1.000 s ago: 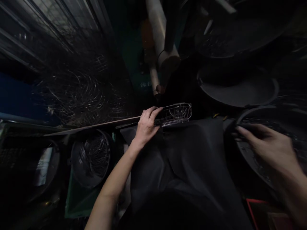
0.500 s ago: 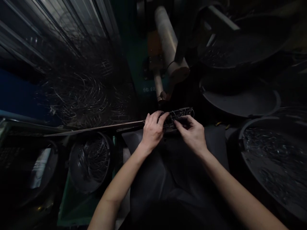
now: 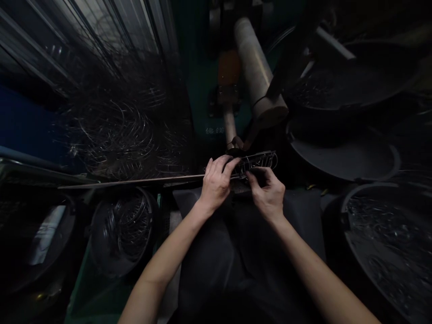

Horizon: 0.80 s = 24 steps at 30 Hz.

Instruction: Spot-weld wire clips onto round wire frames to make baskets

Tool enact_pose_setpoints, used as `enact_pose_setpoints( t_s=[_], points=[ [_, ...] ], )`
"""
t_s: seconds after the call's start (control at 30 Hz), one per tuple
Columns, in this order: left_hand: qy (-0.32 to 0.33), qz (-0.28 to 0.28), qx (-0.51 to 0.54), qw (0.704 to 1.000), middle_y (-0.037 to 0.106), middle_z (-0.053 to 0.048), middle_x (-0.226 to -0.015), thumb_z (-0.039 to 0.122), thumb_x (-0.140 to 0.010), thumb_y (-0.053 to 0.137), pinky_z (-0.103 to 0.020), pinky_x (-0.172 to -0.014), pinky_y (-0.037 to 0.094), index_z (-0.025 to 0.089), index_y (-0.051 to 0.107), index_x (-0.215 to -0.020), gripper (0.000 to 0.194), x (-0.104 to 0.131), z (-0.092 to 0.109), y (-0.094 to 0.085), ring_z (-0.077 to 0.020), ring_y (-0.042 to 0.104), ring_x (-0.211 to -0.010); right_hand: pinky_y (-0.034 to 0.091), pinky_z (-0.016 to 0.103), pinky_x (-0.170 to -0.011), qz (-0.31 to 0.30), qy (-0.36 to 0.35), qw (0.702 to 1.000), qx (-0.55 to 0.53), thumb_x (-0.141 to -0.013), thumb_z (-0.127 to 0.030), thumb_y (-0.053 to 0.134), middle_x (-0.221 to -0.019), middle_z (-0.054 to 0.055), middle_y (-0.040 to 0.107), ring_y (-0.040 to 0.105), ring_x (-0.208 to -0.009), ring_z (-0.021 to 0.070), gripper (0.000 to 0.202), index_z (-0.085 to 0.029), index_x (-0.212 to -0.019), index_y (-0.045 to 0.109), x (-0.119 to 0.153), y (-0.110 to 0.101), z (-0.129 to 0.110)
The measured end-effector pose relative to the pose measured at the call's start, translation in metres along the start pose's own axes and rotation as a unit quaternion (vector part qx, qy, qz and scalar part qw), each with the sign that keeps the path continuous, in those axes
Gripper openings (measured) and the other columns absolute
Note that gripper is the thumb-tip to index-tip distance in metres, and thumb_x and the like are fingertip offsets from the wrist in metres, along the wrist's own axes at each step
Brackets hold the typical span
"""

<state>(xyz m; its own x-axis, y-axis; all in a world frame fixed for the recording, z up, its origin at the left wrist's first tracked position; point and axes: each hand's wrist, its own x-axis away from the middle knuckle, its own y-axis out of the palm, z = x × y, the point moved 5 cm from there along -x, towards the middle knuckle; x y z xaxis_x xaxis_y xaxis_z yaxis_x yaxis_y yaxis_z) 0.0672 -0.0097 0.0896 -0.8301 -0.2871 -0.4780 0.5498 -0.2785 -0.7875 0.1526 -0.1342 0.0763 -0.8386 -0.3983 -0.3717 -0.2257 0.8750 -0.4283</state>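
A wire frame (image 3: 266, 159) made of thin metal rods lies across the middle, just below the tip of a machine's metal rod (image 3: 230, 128). My left hand (image 3: 217, 180) has its fingers curved over the left part of the frame and grips it. On the frame's near side, my right hand (image 3: 269, 191) pinches at it with thumb and fingers. Dim light hides exactly which wires the fingertips touch. A long thin strip (image 3: 135, 182) runs leftward from beside my left hand.
Tangled wire rings (image 3: 118, 135) are heaped at the left. A black basin (image 3: 96, 243) of rings stands lower left, over a green crate (image 3: 91, 288). Another basin (image 3: 344, 216) with small metal pieces is at the right. A thick metal cylinder (image 3: 256, 67) hangs above.
My right hand has drawn in slightly, with its fingers more bent beside the frame. The view has shifted a little, so the machine appears further right. My left hand keeps its place.
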Motion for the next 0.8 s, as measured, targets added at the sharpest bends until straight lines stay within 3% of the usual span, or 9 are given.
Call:
enact_pose_setpoints(
  t_s=[0.3, 0.57, 0.8],
  points=[
    [0.006, 0.004, 0.000, 1.000, 0.057, -0.010, -0.130, 0.005, -0.083, 0.048, -0.047, -0.113, 0.035, 0.021, 0.043, -0.133, 0.052, -0.009, -0.003, -0.001, -0.0219, 0.052, -0.126, 0.049, 0.030, -0.067, 0.008, -0.005, 1.000, -0.012, -0.086, -0.047, 0.058, -0.082, 0.005, 0.066, 0.062, -0.073, 0.0172, 0.028, -0.019, -0.088, 0.061, -0.009, 0.003, -0.004],
    [0.031, 0.028, -0.012, 0.999, 0.058, -0.010, -0.129, 0.005, -0.083, 0.051, -0.048, -0.113, 0.036, 0.019, 0.046, -0.131, 0.051, -0.016, -0.008, -0.001, -0.0229, 0.053, -0.125, 0.048, 0.030, -0.072, 0.017, -0.032, 0.999, -0.021, -0.088, -0.041, 0.058, -0.085, 0.004, 0.066, 0.062, -0.076, 0.0165, 0.023, -0.019, -0.091, 0.061, -0.015, 0.007, 0.001],
    [0.045, 0.008, -0.030, 0.998, 0.053, -0.008, -0.138, 0.011, -0.084, 0.054, -0.051, -0.119, 0.026, 0.024, 0.044, -0.135, 0.053, -0.016, -0.020, 0.009, -0.0229, 0.045, -0.135, 0.050, 0.031, -0.073, -0.009, 0.005, 1.000, -0.025, -0.089, -0.044, 0.054, -0.085, 0.004, 0.065, 0.061, -0.074, 0.0161, 0.025, -0.019, -0.094, 0.058, -0.014, 0.019, 0.009]
  ],
)
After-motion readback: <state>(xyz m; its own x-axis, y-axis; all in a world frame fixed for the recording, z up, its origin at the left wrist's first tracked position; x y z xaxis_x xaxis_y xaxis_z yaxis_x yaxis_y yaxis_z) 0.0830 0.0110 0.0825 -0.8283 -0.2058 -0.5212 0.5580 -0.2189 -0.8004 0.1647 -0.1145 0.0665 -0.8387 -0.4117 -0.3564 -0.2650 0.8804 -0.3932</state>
